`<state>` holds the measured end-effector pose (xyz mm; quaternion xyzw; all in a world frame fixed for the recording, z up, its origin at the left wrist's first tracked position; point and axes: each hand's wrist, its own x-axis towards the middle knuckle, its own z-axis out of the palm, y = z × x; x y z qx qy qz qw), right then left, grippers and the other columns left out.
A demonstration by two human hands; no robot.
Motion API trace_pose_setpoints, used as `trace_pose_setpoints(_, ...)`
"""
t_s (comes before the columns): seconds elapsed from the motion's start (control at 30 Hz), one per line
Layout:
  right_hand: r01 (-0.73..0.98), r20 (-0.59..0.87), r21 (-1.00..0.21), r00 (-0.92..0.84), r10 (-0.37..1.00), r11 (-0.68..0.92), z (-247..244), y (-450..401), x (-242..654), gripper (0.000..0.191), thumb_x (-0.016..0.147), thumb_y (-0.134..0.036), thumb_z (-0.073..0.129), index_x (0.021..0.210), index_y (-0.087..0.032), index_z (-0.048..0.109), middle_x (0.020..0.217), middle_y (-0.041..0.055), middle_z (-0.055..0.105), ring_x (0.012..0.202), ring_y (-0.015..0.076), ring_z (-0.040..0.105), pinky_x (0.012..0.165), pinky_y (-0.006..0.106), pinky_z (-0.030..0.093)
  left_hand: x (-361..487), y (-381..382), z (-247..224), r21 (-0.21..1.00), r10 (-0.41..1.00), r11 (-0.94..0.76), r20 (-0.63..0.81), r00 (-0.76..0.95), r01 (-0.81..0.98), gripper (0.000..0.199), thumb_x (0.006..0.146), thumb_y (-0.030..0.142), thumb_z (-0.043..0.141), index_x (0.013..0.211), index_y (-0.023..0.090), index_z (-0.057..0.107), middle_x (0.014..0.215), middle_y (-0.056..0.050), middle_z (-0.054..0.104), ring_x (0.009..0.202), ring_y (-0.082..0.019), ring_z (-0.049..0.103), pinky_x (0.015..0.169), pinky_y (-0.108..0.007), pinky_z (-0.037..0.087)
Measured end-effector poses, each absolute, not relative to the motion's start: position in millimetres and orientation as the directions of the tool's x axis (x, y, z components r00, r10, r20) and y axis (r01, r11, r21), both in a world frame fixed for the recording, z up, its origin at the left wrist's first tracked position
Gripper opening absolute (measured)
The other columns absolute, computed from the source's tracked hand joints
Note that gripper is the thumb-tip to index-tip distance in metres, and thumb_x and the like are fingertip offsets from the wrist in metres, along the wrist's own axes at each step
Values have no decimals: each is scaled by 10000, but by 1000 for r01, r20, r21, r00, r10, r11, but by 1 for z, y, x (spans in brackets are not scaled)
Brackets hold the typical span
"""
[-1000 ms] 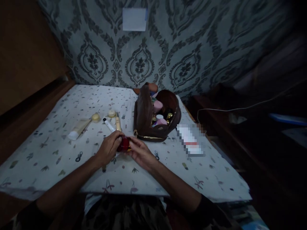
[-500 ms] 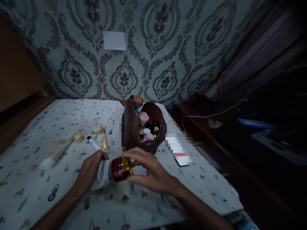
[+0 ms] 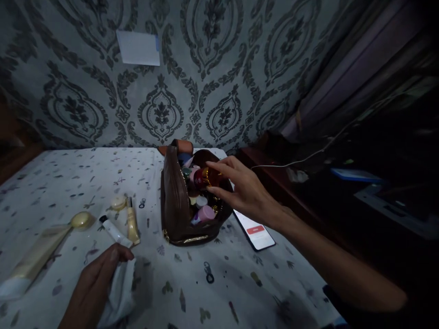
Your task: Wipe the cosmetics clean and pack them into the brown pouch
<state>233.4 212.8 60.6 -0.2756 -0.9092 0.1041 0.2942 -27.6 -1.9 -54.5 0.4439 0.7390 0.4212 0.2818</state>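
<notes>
- Head view, nearest: the left hand [image 3: 96, 278], low at the left, pinches a white cloth [image 3: 120, 290] between thumb and curled fingers.
- Just beyond its fingertips lie a white tube [image 3: 115, 233] with a black cap and a slim yellow tube [image 3: 132, 224]. Left of them are a large tube [image 3: 37, 260], a yellow disc [image 3: 81, 220] and a pale disc [image 3: 118, 202], all on the patterned table [image 3: 164, 274].
- Right of centre, a lit phone [image 3: 257, 230] lies partly beneath the right forearm.
- Beside it stands a brown bag [image 3: 171, 196], unzipped, with a pink pot [image 3: 205, 213] and other containers inside.
- The right hand [image 3: 245, 185] reaches in from the right, palm turned leftward, thumb below and fingers above, gripping a red-and-gold jar [image 3: 201, 178].
- The jar is at the bag's mouth, its long axis roughly sideways: red body pointing left, gold part towards the palm. How deep it sits cannot be told. The left hand is well apart.
- Farthest: a patterned wall [image 3: 192, 91].
</notes>
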Motion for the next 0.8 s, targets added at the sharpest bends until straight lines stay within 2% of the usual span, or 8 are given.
trace_pose_setpoints(0.17,521,280,-223,-776,566,824,65,217,223,430,862,-256,700,1275,-207,594,1112,79,577,924,204,605,783,328,498,-19,1,-49,874,838,344,-121,-531,343,511,906,651,409,738,245,670,714,13,682,677,-190,613,596,-237,492)
trace_pose_setpoints(0.27,551,208,-173,-789,577,816,69,218,218,432,865,-279,709,1272,-188,598,1106,78,579,899,200,600,742,311,467,-15,2,-49,896,848,335,-152,-508,292,535,917,645,390,692,233,646,634,-2,669,554,-182,580,502,-243,464)
trace_pose_setpoints(0.37,572,156,-138,-794,588,809,73,219,213,485,862,-268,721,1314,-172,576,1114,82,579,904,197,596,733,300,444,-16,1,-51,892,857,341,-165,-487,297,534,921,644,384,700,232,644,617,2,659,514,-173,553,478,-241,452)
trace_pose_setpoints(0.43,585,106,-116,-796,596,803,76,220,208,473,862,-260,722,1305,-168,584,1112,83,577,907,196,595,733,295,434,-20,-1,-54,872,853,363,-169,-494,328,520,914,654,395,738,241,658,645,12,660,554,-173,563,512,-236,467)
trace_pose_setpoints(0.53,600,48,-82,-796,604,796,79,220,202,389,867,-274,717,1228,-159,628,1063,75,579,878,190,584,707,288,412,-27,-3,-62,865,867,320,-102,-488,387,517,888,683,424,763,254,684,759,4,691,743,-205,628,671,-244,526)
trace_pose_setpoints(0.6,592,39,-75,-802,596,802,80,220,200,352,864,-266,721,1190,-157,643,1035,66,579,859,179,576,700,282,399,-32,-4,-69,864,876,298,-80,-475,406,530,867,709,434,765,260,696,806,-2,700,821,-221,642,725,-248,535)
trace_pose_setpoints(0.8,571,32,-65,-818,574,818,83,222,200,373,860,-253,724,1206,-153,626,1046,72,584,885,189,582,723,291,398,-38,-4,-79,852,881,309,-90,-464,423,553,859,727,419,749,263,701,780,-5,697,774,-222,633,716,-262,543)
